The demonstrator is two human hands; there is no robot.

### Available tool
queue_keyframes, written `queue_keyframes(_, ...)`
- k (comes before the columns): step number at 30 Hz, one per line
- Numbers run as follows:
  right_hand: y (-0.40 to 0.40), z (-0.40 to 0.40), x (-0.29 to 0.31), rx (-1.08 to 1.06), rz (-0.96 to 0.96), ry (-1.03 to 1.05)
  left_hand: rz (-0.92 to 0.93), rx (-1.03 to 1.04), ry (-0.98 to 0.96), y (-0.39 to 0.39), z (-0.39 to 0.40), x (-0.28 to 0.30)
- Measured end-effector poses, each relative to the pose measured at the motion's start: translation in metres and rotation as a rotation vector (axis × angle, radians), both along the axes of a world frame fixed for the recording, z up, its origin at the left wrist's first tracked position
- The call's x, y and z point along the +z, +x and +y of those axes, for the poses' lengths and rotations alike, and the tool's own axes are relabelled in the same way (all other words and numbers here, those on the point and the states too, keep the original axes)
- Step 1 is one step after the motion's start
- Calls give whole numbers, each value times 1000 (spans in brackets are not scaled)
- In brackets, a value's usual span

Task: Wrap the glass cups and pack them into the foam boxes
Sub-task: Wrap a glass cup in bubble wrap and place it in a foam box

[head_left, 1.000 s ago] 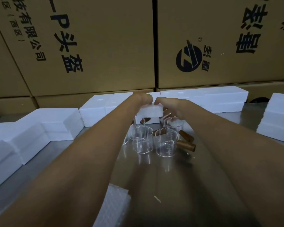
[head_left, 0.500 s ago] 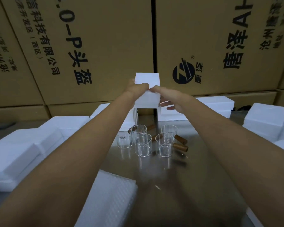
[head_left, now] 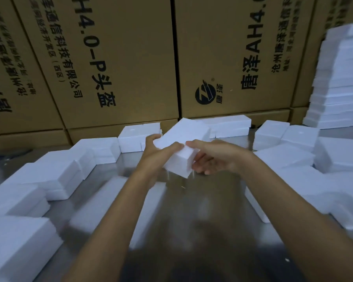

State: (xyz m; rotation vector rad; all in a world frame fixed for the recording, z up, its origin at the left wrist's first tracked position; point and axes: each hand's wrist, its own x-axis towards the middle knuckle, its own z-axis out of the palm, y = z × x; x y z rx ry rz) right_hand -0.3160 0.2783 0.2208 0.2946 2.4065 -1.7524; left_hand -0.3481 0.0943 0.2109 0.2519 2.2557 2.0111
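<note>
I hold one white foam box (head_left: 182, 147) up in both hands, above the shiny metal table (head_left: 202, 200).

My left hand (head_left: 155, 151) curls round its near left corner, thumb on top; my right hand (head_left: 212, 157) grips the right end, thumb on top and fingers under it; the box is tilted; more foam boxes (head_left: 55, 176) lie all round the table; big brown cartons (head_left: 120, 58) stand behind; I see no glass cups here.

Shiny metal table (head_left: 110, 169) — white foam boxes (head_left: 55, 176) along its left, back, right edges.
</note>
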Motion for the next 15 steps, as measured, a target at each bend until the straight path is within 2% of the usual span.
queue_keyframes(7,98,-20,-55,47,-136,125,-222,-67,177,76,-23,-73)
queue_keyframes(11,126,-34,-75,71,-185,124,-208,-145,89,86,-29,-89)
queue_keyframes(13,132,-35,-75,-17,-82,157,-190,-131,112,85,-31,-90)
queue_keyframes(15,133,-29,-75,-246,159,255,-166,-64,105,85,-34,-88)
